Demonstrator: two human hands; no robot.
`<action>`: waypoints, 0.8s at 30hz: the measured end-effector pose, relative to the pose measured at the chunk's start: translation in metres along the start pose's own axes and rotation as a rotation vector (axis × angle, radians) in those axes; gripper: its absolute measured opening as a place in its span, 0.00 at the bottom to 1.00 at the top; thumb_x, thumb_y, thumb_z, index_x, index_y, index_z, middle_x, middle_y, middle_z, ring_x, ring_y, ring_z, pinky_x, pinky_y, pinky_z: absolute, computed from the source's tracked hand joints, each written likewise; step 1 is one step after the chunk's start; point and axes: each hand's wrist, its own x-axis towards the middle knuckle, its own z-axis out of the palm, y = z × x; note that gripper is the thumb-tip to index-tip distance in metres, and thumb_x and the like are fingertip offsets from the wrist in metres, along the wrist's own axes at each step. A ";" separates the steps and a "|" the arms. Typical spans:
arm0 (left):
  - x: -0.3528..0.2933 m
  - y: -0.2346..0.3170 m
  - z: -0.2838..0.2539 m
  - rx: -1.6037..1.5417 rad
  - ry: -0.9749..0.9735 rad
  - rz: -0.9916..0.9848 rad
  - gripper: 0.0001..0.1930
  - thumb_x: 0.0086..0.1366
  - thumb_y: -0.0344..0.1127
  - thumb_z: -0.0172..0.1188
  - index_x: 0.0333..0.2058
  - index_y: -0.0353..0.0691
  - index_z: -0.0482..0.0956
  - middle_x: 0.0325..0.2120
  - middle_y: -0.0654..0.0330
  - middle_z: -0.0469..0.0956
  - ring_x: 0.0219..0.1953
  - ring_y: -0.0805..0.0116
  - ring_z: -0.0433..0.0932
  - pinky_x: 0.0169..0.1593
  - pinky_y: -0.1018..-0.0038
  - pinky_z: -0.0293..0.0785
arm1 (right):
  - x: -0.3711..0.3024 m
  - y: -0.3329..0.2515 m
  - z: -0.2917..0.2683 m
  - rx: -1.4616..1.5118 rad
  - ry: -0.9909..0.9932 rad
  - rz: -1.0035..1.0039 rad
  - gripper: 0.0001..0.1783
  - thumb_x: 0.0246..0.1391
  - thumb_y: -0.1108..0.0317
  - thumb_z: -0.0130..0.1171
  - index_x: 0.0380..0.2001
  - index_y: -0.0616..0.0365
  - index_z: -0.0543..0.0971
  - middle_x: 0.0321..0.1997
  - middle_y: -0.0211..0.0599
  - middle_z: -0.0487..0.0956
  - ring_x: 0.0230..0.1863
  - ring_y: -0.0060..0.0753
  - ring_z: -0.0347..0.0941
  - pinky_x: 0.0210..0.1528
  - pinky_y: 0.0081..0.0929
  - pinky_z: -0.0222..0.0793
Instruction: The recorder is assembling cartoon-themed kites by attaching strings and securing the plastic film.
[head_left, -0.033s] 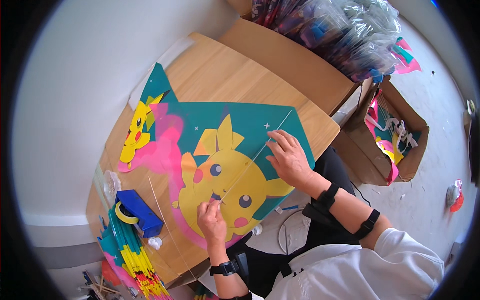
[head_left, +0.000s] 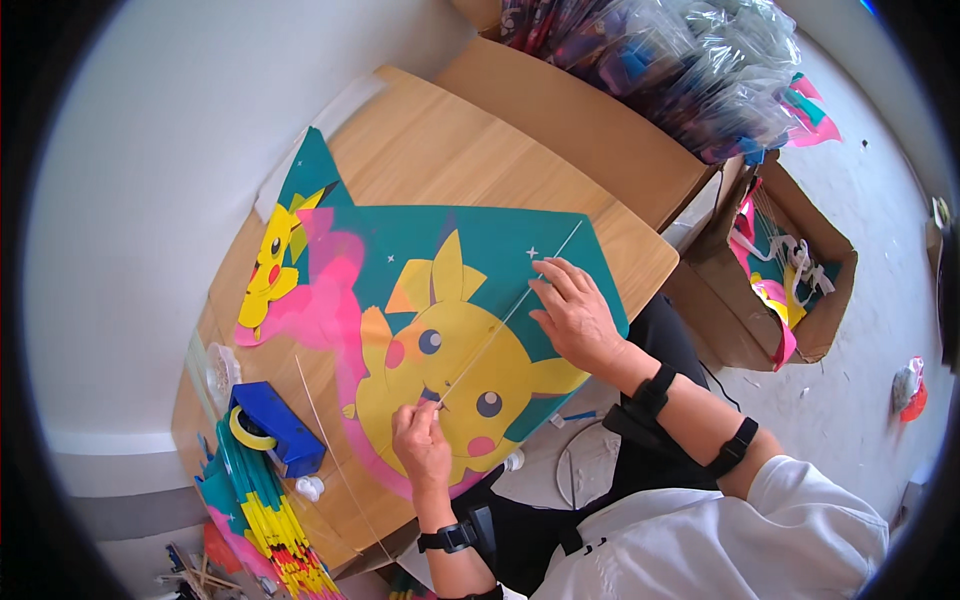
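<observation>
A teal kite sheet with a large yellow cartoon figure and pink trim lies flat on the wooden table. A thin pale rod runs slantwise across it, from the figure's mouth toward the upper right corner. My left hand is closed in a pinch at the rod's near end, over the figure's lower face. Farther up the rod, my right hand rests with bent, parted fingers, its fingertips touching the rod and sheet. A smaller yellow figure shows at the sheet's left part.
Left of the sheet are a blue tape dispenser, another thin rod and a bundle of folded kites. Beyond the table stand a brown carton and plastic-wrapped packages. An open cardboard box with kite parts sits at right.
</observation>
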 end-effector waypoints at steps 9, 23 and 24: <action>0.010 0.000 0.006 -0.030 -0.027 0.003 0.09 0.51 0.18 0.57 0.32 0.34 0.75 0.27 0.54 0.72 0.34 0.53 0.72 0.37 0.62 0.70 | 0.007 0.017 0.012 -0.064 -0.053 0.057 0.25 0.49 0.65 0.60 0.49 0.65 0.71 0.60 0.49 0.65 0.64 0.49 0.56 0.67 0.41 0.50; 0.018 0.001 0.009 -0.086 -0.041 -0.042 0.07 0.53 0.19 0.55 0.30 0.35 0.71 0.26 0.53 0.71 0.31 0.52 0.72 0.34 0.62 0.68 | 0.006 0.018 0.015 -0.103 -0.082 0.073 0.26 0.53 0.62 0.57 0.52 0.64 0.69 0.62 0.48 0.64 0.66 0.46 0.55 0.68 0.39 0.47; 0.020 0.003 0.010 -0.110 -0.045 -0.043 0.07 0.53 0.19 0.56 0.30 0.35 0.71 0.26 0.53 0.71 0.31 0.52 0.72 0.34 0.63 0.68 | 0.006 0.018 0.014 -0.105 -0.082 0.072 0.26 0.53 0.62 0.57 0.52 0.64 0.69 0.62 0.48 0.64 0.66 0.46 0.55 0.68 0.39 0.47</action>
